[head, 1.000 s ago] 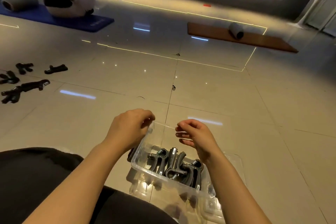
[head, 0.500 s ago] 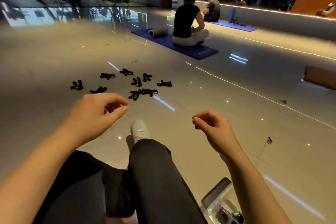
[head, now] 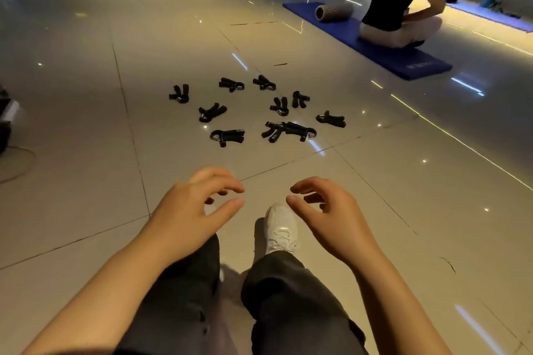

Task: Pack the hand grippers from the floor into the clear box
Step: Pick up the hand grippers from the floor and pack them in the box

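Left hand [head: 199, 210]: empty, fingers loosely curled, thumb and forefinger apart; held low over the near floor, likely readied for a reach toward the pile.
Right hand [head: 326, 213]: empty too, fingers half-bent and spread, nothing pinched; level with the left, just right of the white shoe [head: 281, 228].
Legs: dark trousers [head: 288, 297] stretched forward between the forearms, suggesting a seated posture, with arms extended to cover the gap ahead.
Hand grippers [head: 259, 112]: ten or so black pieces scattered on the pale floor tiles [head: 86, 181], well beyond the fingertips; two at the near right of the cluster touching or overlapping, the rest apart.
Clear box: out of view, so fill level impossible to judge here.
Far right: seated person [head: 401, 0] on a blue mat [head: 403, 60], foam roller [head: 331, 11] beside, unrelated to the packing.
Left edge: dark object and a thin cable [head: 17, 164], cut off, identity unclear.
Hard to read: exact gripper count and orientation, given dim light and floor glare.
Stage, by judgement: between loads, next pick not yet begun.
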Demonstrator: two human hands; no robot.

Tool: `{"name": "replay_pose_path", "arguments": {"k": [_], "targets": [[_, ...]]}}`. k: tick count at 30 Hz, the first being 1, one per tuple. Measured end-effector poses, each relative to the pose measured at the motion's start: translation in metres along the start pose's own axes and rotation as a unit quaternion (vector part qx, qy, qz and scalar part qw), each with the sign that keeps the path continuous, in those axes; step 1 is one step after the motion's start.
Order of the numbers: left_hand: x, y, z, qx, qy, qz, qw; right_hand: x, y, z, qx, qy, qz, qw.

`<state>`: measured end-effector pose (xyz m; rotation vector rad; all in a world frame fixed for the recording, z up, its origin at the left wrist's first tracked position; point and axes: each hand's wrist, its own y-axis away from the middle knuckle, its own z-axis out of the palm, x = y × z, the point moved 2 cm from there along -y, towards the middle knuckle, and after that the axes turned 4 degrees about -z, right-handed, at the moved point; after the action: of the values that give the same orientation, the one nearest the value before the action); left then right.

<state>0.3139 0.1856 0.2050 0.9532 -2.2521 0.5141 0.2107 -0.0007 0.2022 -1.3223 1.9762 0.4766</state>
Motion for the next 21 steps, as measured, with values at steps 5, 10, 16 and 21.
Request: {"name": "replay_pose_path", "arguments": {"k": [5,10,16,21], "targets": [[-0.021,-0.032,-0.015,-0.011,0.019,-0.049,0.999,0.012,-0.049,0.009,-0.023,-0.043,0.023,0.999],[-0.031,-0.051,-0.023,-0.009,0.034,-0.085,0.996,0.018,-0.087,0.023,-0.063,-0.057,0.025,0.996],[-0.032,-0.078,-0.031,0.006,0.009,-0.094,0.995,0.024,-0.117,0.028,-0.065,-0.072,0.021,0.995],[-0.036,-0.102,-0.041,0.029,0.032,-0.085,0.995,0.029,-0.140,0.024,-0.070,-0.043,0.024,0.996]]}}
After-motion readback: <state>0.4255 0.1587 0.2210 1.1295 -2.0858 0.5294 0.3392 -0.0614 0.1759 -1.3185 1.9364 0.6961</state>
